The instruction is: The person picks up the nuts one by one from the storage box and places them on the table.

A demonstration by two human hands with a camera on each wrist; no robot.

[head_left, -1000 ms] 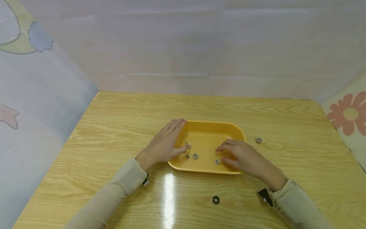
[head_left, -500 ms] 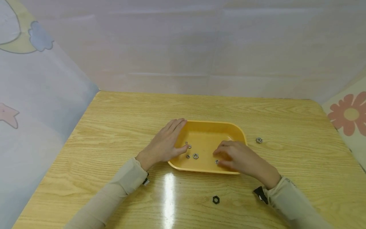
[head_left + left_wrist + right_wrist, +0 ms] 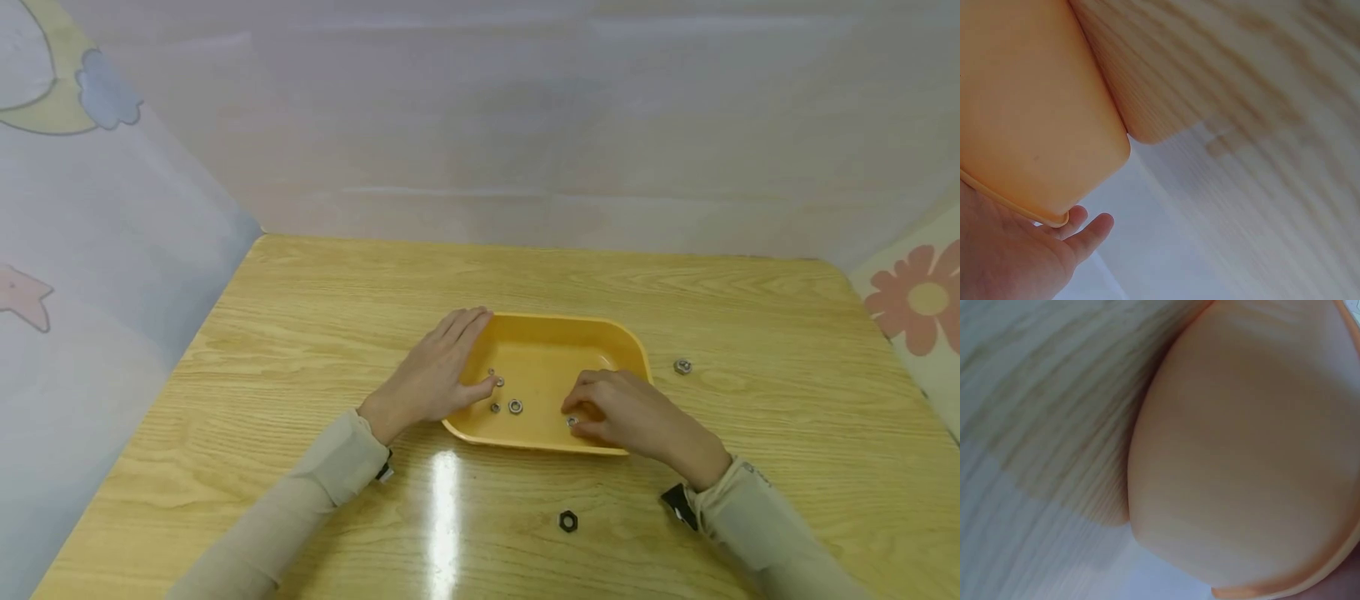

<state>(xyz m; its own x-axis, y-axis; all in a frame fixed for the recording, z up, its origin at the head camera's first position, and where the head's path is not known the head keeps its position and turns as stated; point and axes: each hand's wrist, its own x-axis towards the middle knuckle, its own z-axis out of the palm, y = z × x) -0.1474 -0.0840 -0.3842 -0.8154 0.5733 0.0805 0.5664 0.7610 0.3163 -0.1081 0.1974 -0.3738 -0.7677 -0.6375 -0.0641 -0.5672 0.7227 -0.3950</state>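
Yellow tray [image 3: 543,332], metal nut [image 3: 572,422] liable to skid.
Your right hand [image 3: 630,412] curls over the nut inside (pinched or not, I can't tell); a loose touch could flick it. Your straight-fingered left hand [image 3: 431,375] rests along the tray's left end; easing off could free it.

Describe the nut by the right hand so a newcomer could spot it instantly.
On the wooden table sits a yellow tray. Inside, toward its near edge and right end, is a small silvery nut. Unlike the other metal pieces in there, which all lie farther left, it sits at the thumb of the right hand.
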